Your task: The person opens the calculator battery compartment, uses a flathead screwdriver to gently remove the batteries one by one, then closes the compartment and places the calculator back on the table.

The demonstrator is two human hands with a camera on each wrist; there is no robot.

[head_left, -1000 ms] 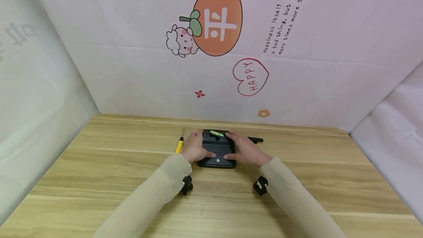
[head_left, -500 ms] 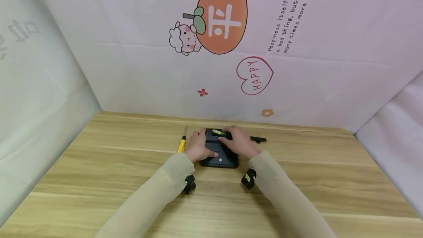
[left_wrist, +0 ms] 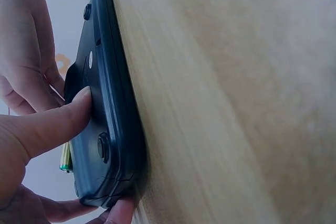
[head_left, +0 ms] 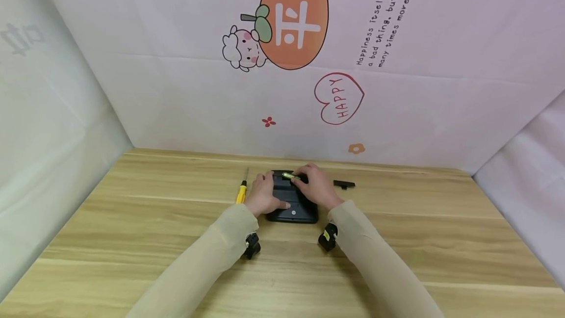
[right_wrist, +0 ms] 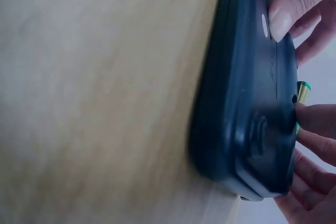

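A black device shaped like a desk calculator (head_left: 303, 214) lies underside up on the table, with round feet showing in both wrist views. My left hand (head_left: 263, 199) grips its left side, the thumb (left_wrist: 58, 124) pressed on the underside and fingers curled round the edge. A green and gold battery (head_left: 289, 175) sits tilted over the recess at the far end. My right hand (head_left: 319, 188) pinches the battery between thumb and fingers. In the right wrist view, the battery (right_wrist: 303, 93) is partly hidden behind the device and fingertips.
A yellow-handled screwdriver (head_left: 241, 194) lies to the left of the device, beside my left hand. To the right lies a small black battery cover (head_left: 344, 184). A printed white cloth (head_left: 198, 112) rises behind the table's back edge.
My right hand has left the device's right side, moved inward to its far end, and taken hold of the battery. The left hand keeps its grip on the device.
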